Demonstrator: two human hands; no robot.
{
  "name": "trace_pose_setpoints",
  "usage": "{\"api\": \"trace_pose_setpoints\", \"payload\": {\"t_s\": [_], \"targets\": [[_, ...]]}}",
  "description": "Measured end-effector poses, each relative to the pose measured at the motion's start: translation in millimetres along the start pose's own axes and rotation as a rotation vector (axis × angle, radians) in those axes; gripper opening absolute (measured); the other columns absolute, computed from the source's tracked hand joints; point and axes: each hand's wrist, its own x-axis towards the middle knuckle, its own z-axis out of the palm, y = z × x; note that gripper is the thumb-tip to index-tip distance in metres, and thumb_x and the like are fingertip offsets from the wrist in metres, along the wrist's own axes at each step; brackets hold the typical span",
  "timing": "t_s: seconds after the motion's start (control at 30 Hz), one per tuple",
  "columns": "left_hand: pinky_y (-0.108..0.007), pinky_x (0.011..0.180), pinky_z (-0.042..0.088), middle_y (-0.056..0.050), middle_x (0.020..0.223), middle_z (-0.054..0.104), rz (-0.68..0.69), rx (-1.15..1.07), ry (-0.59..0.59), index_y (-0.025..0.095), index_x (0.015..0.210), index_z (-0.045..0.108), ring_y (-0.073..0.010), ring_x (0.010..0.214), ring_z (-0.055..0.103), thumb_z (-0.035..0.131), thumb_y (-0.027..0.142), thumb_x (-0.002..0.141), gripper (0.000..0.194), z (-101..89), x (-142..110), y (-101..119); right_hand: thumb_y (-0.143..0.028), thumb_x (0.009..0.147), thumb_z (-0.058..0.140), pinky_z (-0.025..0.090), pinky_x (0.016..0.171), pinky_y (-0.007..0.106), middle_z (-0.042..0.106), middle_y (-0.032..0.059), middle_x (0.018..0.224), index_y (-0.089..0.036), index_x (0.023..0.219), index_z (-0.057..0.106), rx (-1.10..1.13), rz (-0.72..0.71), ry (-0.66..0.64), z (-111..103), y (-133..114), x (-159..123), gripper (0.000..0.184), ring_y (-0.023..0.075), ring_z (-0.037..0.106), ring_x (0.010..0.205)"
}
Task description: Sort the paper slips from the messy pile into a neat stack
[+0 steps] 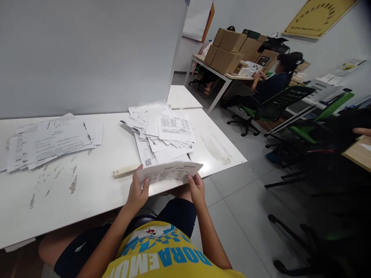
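Two hands (138,192) (197,190) hold paper (169,172); cardboard boxes (225,58), contents hidden.

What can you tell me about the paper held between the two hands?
The paper looks white and thin, with grey and black print on the face turned toward the wearer, including table-like rows too small to read. Whether it is one sheet or several is unclear. The left hand grips its left end and the right hand its lower right, thumbs on the printed face. It is tilted up and slightly bowed, at the near edge of the white table, in front of a loose paper pile.
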Motion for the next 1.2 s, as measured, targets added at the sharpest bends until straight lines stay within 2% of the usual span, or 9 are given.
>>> {"api": "trace_pose_setpoints", "payload": {"t_s": [0.07, 0.13, 0.17, 0.23, 0.33, 0.47, 0.73, 1.0, 1.2], "targets": [[-0.036, 0.086, 0.055, -0.014, 0.12, 0.061, -0.084, 0.028, -0.069, 0.023, 0.154, 0.021, -0.022, 0.105, 0.064, 0.047, 0.034, 0.097, 0.064, -8.7, 1.0, 4.8, -0.053, 0.081, 0.061, 0.052, 0.084, 0.037, 0.075, 0.0063, 0.098, -0.022, 0.098, 0.068, -0.053, 0.051, -0.045, -9.3, -4.4, 3.2, 0.037, 0.0265, 0.065, 0.096], [-0.039, 0.088, 0.055, -0.014, 0.118, 0.062, -0.062, 0.093, -0.016, 0.021, 0.156, 0.013, -0.0225, 0.105, 0.063, 0.048, 0.033, 0.095, 0.071, -21.9, 5.0, 6.4, -0.054, 0.079, 0.064, 0.052, 0.081, 0.037, 0.075, 0.0069, 0.097, -0.02, 0.099, 0.07, -0.074, 0.126, -0.129, -19.1, -10.3, 8.1, 0.039, 0.0269, 0.066, 0.094], [-0.041, 0.091, 0.054, -0.014, 0.118, 0.062, -0.031, 0.157, 0.031, 0.02, 0.156, 0.015, -0.0232, 0.107, 0.062, 0.048, 0.031, 0.095, 0.07, -29.6, 7.6, 5.5, -0.053, 0.078, 0.065, 0.052, 0.079, 0.037, 0.075, 0.0073, 0.096, -0.02, 0.099, 0.071, -0.077, 0.166, -0.171, -22.7, -13.0, 10.8, 0.04, 0.0269, 0.066, 0.091], [-0.045, 0.099, 0.05, -0.015, 0.121, 0.062, 0.056, 0.333, 0.082, 0.019, 0.152, 0.03, -0.0259, 0.115, 0.059, 0.047, 0.027, 0.094, 0.061, -44.7, 12.2, 0.7, -0.051, 0.076, 0.067, 0.051, 0.074, 0.035, 0.075, 0.007, 0.09, -0.018, 0.099, 0.072, -0.102, 0.248, -0.243, -25.9, -16.7, 15.6, 0.04, 0.0261, 0.065, 0.086], [-0.048, 0.109, 0.042, -0.017, 0.133, 0.059, 0.163, 0.574, -0.03, 0.017, 0.143, 0.047, -0.0299, 0.131, 0.051, 0.045, 0.023, 0.093, 0.05, -58.5, 13.9, -9.2, -0.047, 0.075, 0.066, 0.05, 0.071, 0.034, 0.074, 0.0059, 0.085, -0.018, 0.097, 0.074, -0.155, 0.324, -0.288, -23.2, -18.3, 19.8, 0.037, 0.0254, 0.065, 0.083], [-0.05, 0.115, 0.035, -0.015, 0.148, 0.051, 0.159, 0.701, -0.201, 0.015, 0.145, 0.046, -0.0302, 0.142, 0.04, 0.039, 0.021, 0.095, 0.051, -56.8, 11.0, -16.2, -0.044, 0.075, 0.066, 0.051, 0.074, 0.034, 0.075, 0.0061, 0.089, -0.019, 0.101, 0.075, -0.151, 0.339, -0.275, -18.6, -17.3, 22.0, 0.037, 0.0262, 0.066, 0.087], [-0.053, 0.12, 0.03, -0.012, 0.151, 0.047, 0.127, 0.655, -0.206, 0.016, 0.146, 0.045, -0.0282, 0.147, 0.034, 0.038, 0.022, 0.095, 0.052, -54.8, 13.2, -21.7, -0.041, 0.074, 0.062, 0.05, 0.072, 0.033, 0.075, 0.0063, 0.088, -0.016, 0.099, 0.075, -0.179, 0.329, -0.201, -18.6, -22.6, 19.4, 0.038, 0.0259, 0.066, 0.086], [-0.057, 0.12, 0.03, -0.011, 0.149, 0.049, 0.146, 0.575, -0.204, 0.018, 0.145, 0.047, -0.028, 0.147, 0.033, 0.041, 0.02, 0.094, 0.052, -56.6, 14.4, -26.0, -0.04, 0.073, 0.063, 0.052, 0.071, 0.035, 0.076, 0.0058, 0.087, -0.018, 0.101, 0.075, -0.133, 0.331, -0.257, -7.9, -33.4, 18.0, 0.038, 0.0248, 0.066, 0.081], [-0.06, 0.119, 0.029, -0.01, 0.147, 0.052, 0.127, 0.574, -0.247, 0.019, 0.145, 0.048, -0.0285, 0.147, 0.033, 0.04, 0.013, 0.089, 0.056, -57.1, 16.6, -28.4, -0.04, 0.075, 0.064, 0.052, 0.075, 0.037, 0.076, 0.0062, 0.093, -0.019, 0.104, 0.075, -0.104, 0.367, -0.274, -8.0, -29.8, 17.5, 0.037, 0.0252, 0.067, 0.084]]}}
